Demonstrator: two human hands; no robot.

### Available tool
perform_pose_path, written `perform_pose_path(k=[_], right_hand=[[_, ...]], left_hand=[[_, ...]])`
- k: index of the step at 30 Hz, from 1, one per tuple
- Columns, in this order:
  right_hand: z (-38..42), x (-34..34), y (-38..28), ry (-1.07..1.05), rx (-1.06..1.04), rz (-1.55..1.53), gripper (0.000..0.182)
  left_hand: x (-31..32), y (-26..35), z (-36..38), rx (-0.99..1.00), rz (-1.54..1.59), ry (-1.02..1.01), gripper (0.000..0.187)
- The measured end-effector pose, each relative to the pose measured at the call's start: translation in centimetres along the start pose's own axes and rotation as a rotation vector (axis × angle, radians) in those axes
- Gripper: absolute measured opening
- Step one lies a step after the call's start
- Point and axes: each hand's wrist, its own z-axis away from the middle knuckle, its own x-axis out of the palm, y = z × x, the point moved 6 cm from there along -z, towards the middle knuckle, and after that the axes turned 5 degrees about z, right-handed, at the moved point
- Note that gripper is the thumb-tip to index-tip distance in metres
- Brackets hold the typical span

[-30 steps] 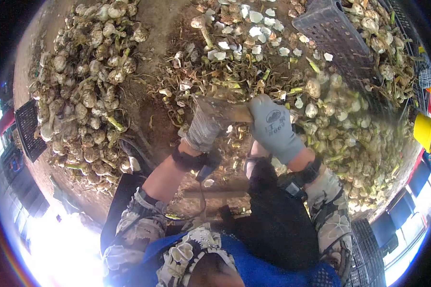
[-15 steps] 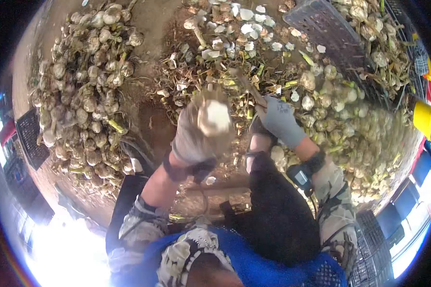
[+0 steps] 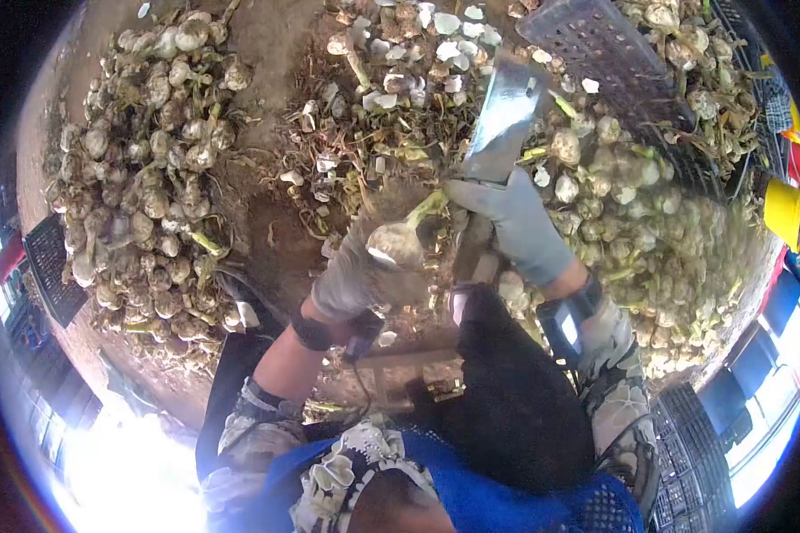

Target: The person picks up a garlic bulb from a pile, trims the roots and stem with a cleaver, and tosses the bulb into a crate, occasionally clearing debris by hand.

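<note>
My left hand, in a grey glove and smeared by motion, holds a garlic bulb in front of me. A short green stem on the bulb points up and right, toward my other hand. In a matching glove, my right hand is closed around the handle of a broad-bladed knife. The shiny blade stands up and away from me, apart from the bulb. Beyond both hands lie stem and root trimmings with pale cut pieces.
A large heap of garlic bulbs covers the ground on the left. More garlic lies on the right, beside a dark plastic crate. Another black crate stands at the far left, and a yellow object at the right edge.
The garlic bulb has turned: its white cut face showed before, now its side and stem show. The knife blade has swung up and turned its bright flat side into view.
</note>
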Motion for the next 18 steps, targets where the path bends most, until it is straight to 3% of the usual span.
perform_pose_path(k=[3, 5, 9, 10, 11, 12, 15, 16, 18], right_hand=[[-0.2, 0.0, 0.6, 0.132, 0.098, -0.051, 0.02], [-0.5, 0.0, -0.1, 0.121, 0.01, 0.173, 0.021], [-0.5, -0.1, -0.9, 0.188, -0.076, 0.482, 0.022], [-0.4, 0.0, -1.1, 0.234, -0.092, 0.476, 0.022], [-0.2, 0.1, -1.2, 0.279, -0.109, 0.47, 0.023], [0.2, 0.7, -2.0, 0.24, -0.273, 0.626, 0.021], [-0.3, 0.8, 5.4, -0.065, -0.026, 0.978, 0.019], [0.2, 0.8, 9.0, -0.184, -0.198, 1.207, 0.016], [1.0, 0.9, 10.2, -0.29, -0.34, 1.314, 0.019]], left_hand=[[-1.1, -1.1, -0.5, -0.238, 0.012, -0.017, 0.047], [-1.4, -0.8, -1.0, -0.408, -0.089, -0.121, 0.051], [-2.1, -2.0, -1.7, -0.37, -0.118, 0.072, 0.035], [-2.5, -1.8, -1.7, -0.316, -0.044, 0.168, 0.032], [-2.4, -1.2, -2.0, -0.218, -0.159, 0.164, 0.032], [-2.3, -0.5, -2.1, -0.122, -0.272, 0.16, 0.033], [-2.2, 0.4, -1.8, 0.12, -0.405, 0.195, 0.031], [-2.4, 0.6, -1.7, 0.2, -0.417, 0.223, 0.03], [-1.7, 2.1, -1.6, 0.268, -0.278, 0.229, 0.029]])
